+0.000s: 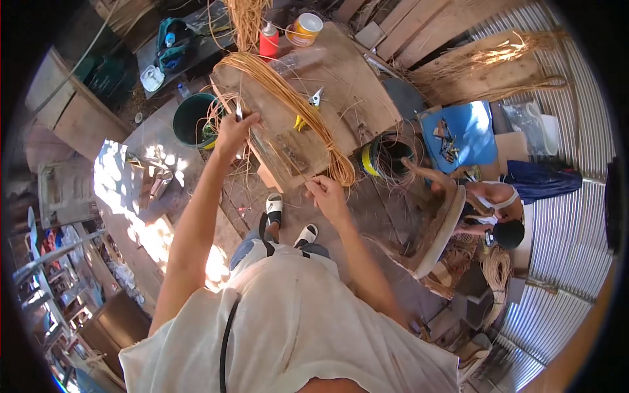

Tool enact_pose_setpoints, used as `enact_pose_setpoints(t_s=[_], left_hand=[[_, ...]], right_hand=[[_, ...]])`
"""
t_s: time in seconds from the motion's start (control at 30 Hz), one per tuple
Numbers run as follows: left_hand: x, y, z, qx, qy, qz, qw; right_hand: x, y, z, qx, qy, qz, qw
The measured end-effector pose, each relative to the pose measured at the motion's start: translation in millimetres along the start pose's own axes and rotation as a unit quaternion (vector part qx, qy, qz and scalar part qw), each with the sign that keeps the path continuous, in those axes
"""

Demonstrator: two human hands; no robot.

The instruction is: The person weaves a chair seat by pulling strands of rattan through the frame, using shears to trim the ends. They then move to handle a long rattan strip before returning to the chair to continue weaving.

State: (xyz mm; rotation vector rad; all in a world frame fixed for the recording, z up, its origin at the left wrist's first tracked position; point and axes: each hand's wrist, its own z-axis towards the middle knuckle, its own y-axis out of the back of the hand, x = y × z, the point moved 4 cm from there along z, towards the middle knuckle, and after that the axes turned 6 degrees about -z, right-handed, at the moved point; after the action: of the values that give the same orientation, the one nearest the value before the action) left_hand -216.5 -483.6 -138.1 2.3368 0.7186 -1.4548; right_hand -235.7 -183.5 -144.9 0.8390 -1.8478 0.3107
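My left hand is closed at the left edge of a wooden worktable, around a slim metal tool whose shiny end points away from me. Off the table's near edge, my right hand is in a pinch; what lies between its fingertips is too small to make out. A long coiled bundle of rattan strands runs across the tabletop, its looped end close above my right hand. Yellow-handled pruning shears lie beside the bundle, in the middle of the table.
At the back stand a red bottle and a yellow-and-white tub. Dark buckets flank the table. On the right, a person bends near a curved wooden frame, below a blue seat with tools.
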Motion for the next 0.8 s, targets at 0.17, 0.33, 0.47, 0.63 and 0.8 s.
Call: enact_pose_setpoints(t_s=[0.17,0.33,0.47,0.63,0.8], left_hand=[[17,-2,37,-0.033,-0.021,0.022,0.999],[37,27,-3,-0.1,-0.05,0.311,0.944],[71,6,-58,-0.069,-0.123,0.265,0.954],[93,-34,-64,0.009,-0.125,0.246,0.961],[100,-66,-43,0.027,-0.134,0.338,0.931]], right_hand=[[-15,-18,37,-0.081,0.02,-0.038,0.996],[-14,-44,88,-0.112,-0.027,-0.053,0.992],[-6,-48,105,-0.124,-0.034,-0.17,0.977],[-16,-38,92,-0.164,0.054,-0.293,0.94],[-22,-38,73,-0.168,0.012,-0.284,0.944]])
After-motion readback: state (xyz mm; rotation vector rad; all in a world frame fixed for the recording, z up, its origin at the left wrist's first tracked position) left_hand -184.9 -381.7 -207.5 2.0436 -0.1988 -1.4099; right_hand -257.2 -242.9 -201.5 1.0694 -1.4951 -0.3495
